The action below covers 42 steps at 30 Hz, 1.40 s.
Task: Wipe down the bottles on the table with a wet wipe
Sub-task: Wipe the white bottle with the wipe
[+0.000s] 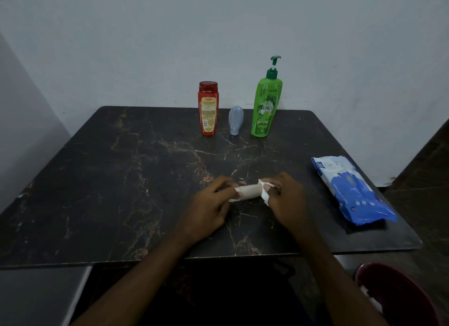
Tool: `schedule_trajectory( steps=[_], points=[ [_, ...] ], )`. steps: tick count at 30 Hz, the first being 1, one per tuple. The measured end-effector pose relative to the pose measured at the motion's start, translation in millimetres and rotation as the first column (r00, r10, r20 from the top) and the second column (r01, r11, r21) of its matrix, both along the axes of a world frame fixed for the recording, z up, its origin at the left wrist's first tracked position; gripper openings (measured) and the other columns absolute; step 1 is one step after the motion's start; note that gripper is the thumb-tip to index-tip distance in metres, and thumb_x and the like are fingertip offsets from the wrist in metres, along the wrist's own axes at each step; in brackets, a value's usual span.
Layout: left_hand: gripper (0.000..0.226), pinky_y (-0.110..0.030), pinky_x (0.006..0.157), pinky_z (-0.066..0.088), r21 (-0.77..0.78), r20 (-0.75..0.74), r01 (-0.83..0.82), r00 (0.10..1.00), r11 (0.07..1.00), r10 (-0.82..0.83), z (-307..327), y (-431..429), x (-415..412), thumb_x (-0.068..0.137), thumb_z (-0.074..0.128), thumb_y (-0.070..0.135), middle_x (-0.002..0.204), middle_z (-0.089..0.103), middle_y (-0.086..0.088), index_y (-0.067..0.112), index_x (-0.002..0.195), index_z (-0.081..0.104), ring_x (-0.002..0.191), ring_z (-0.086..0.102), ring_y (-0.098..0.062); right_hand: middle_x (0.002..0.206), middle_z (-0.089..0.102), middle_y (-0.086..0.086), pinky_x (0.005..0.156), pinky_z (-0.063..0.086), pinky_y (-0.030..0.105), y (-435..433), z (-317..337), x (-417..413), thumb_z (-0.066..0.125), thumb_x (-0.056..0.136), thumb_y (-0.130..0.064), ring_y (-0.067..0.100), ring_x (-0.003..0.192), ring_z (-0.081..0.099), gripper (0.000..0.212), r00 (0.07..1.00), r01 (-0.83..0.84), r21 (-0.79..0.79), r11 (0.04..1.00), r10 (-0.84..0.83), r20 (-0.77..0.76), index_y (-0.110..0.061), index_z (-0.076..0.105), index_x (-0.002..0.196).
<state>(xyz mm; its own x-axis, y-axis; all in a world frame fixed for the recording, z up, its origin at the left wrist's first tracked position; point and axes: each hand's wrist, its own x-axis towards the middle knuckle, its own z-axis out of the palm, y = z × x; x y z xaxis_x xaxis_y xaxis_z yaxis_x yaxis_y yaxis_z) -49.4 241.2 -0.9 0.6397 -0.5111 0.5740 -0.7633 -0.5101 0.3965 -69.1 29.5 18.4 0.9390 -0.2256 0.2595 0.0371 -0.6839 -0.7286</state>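
Observation:
A small beige bottle (250,192) lies sideways just above the dark marble table (121,180), held between both hands. My left hand (211,211) grips its left end. My right hand (284,199) pinches a white wet wipe (264,194) wrapped round its right end. At the back of the table stand a red bottle (208,108), a small grey-blue bottle (236,120) set upside down on its cap, and a tall green pump bottle (266,102).
A blue pack of wet wipes (352,192) lies near the table's right edge. A dark red round seat or bin (398,294) sits below the table's front right corner. The wall stands right behind the bottles.

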Motion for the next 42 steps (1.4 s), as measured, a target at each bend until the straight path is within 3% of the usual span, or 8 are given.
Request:
schedule_trajectory(
  steps=[8, 12, 17, 20, 26, 32, 37, 42],
  points=[
    [0.031, -0.040, 0.077, 0.058, -0.246, -0.129, -0.067, 0.991, 0.967, 0.036, 4, 0, 5, 0.078, 0.079, 0.000, 0.114, 0.065, 0.002, 0.015, 0.102, 0.068, 0.102, 0.065, -0.013, 0.083, 0.074, -0.005, 0.077, 0.058, 0.030, -11, -3, 0, 0.063, 0.093, -0.011, 0.013, 0.080, 0.071, 0.016, 0.984, 0.054, 0.529, 0.847, 0.045, -0.174, -0.020, 0.074, 0.101],
    [0.039, -0.042, 0.075, 0.058, -0.322, -0.193, -0.111, 0.980, 0.940, 0.050, 7, 2, 5, 0.076, 0.084, 0.001, 0.108, 0.067, 0.003, 0.025, 0.101, 0.067, 0.100, 0.067, -0.014, 0.074, 0.071, -0.003, 0.058, 0.053, 0.013, 11, 1, -3, 0.062, 0.094, -0.008, 0.005, 0.064, 0.069, 0.015, 0.983, 0.162, 0.744, 0.648, -0.043, -0.176, -0.017, 0.070, 0.084],
    [0.034, -0.037, 0.073, 0.058, -0.304, -0.231, -0.192, 0.965, 0.933, 0.123, 4, 5, 7, 0.075, 0.088, 0.009, 0.106, 0.066, 0.004, 0.018, 0.100, 0.066, 0.096, 0.065, -0.011, 0.084, 0.074, 0.011, 0.064, 0.057, 0.021, 46, 2, -4, 0.063, 0.091, -0.002, 0.013, 0.073, 0.071, 0.009, 0.972, 0.233, 0.922, 0.311, -0.087, -0.216, -0.001, 0.071, 0.095],
    [0.032, -0.040, 0.073, 0.057, -0.301, -0.237, -0.223, 0.959, 0.927, 0.154, 2, 5, 9, 0.076, 0.088, 0.012, 0.102, 0.065, 0.004, 0.015, 0.099, 0.065, 0.093, 0.064, -0.010, 0.075, 0.073, 0.010, 0.063, 0.057, 0.023, 71, 2, -7, 0.060, 0.091, 0.003, 0.012, 0.066, 0.070, 0.011, 0.985, 0.175, 0.962, 0.208, -0.041, -0.170, 0.002, 0.071, 0.089],
    [0.033, -0.039, 0.071, 0.056, -0.282, -0.219, -0.220, 0.962, 0.934, 0.160, 2, 4, 8, 0.077, 0.089, 0.015, 0.101, 0.065, 0.001, 0.014, 0.097, 0.063, 0.091, 0.064, -0.011, 0.080, 0.073, 0.012, 0.067, 0.057, 0.026, 71, 5, -10, 0.063, 0.090, 0.001, 0.013, 0.069, 0.070, 0.013, 0.978, 0.201, 0.953, 0.225, 0.005, -0.208, 0.007, 0.070, 0.100],
    [0.042, -0.011, 0.069, 0.045, -0.200, -0.152, -0.203, 0.973, 0.959, 0.174, 5, 1, 5, 0.075, 0.089, 0.014, 0.100, 0.058, 0.007, 0.026, 0.096, 0.055, 0.088, 0.057, -0.002, 0.079, 0.071, 0.001, 0.074, 0.059, 0.028, 55, 16, -5, 0.064, 0.090, -0.003, 0.012, 0.076, 0.070, 0.011, 0.955, 0.279, 0.919, 0.279, -0.177, -0.237, -0.013, 0.070, 0.090],
    [0.034, -0.032, 0.069, 0.052, -0.238, -0.164, -0.200, 0.973, 0.950, 0.164, 3, 3, 7, 0.076, 0.089, 0.016, 0.096, 0.061, 0.000, 0.013, 0.093, 0.060, 0.085, 0.061, -0.014, 0.083, 0.076, 0.015, 0.070, 0.058, 0.030, 87, 1, -19, 0.065, 0.088, 0.003, 0.022, 0.077, 0.073, 0.009, 0.987, 0.162, 0.955, 0.249, -0.056, -0.152, -0.001, 0.073, 0.089],
    [0.033, -0.038, 0.069, 0.052, -0.187, -0.127, -0.197, 0.976, 0.963, 0.175, 5, 1, 4, 0.076, 0.087, 0.013, 0.097, 0.058, 0.001, 0.013, 0.093, 0.058, 0.085, 0.058, -0.015, 0.077, 0.075, 0.008, 0.066, 0.058, 0.026, 69, 7, -11, 0.066, 0.088, 0.002, 0.017, 0.072, 0.073, 0.009, 0.974, 0.218, 0.951, 0.220, -0.105, -0.199, -0.001, 0.071, 0.093]
  ],
)
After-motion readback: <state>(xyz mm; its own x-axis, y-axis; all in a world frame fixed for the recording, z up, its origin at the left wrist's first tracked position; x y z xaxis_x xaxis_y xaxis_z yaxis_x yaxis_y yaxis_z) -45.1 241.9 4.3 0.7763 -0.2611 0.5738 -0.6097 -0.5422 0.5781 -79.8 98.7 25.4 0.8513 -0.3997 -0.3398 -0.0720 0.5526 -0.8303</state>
